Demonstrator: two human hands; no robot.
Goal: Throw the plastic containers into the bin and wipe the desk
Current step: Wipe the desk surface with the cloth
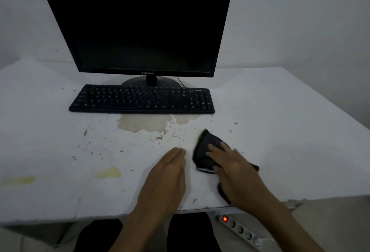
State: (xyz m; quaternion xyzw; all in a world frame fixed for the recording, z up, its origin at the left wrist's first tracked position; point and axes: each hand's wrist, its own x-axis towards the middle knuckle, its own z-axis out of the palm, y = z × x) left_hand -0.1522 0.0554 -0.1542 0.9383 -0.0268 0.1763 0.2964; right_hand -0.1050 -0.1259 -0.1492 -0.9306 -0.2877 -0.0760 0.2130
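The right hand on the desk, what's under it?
A crumpled black cloth lies under the right hand, which presses it flat onto the white desk. Cloth edges show beyond the fingers and beside the wrist. The desk surface beneath the cloth is covered, so any stains there can't be seen.

Black Samsung monitor [140, 23], screen dark, stood w/ its round base just behind the keyboard [142, 99]. Thin cable [181, 82] ran off behind the keyboard's right end. Power strip [240, 229], red switch lit, lay on the floor well in front of the keyboard, to its right.
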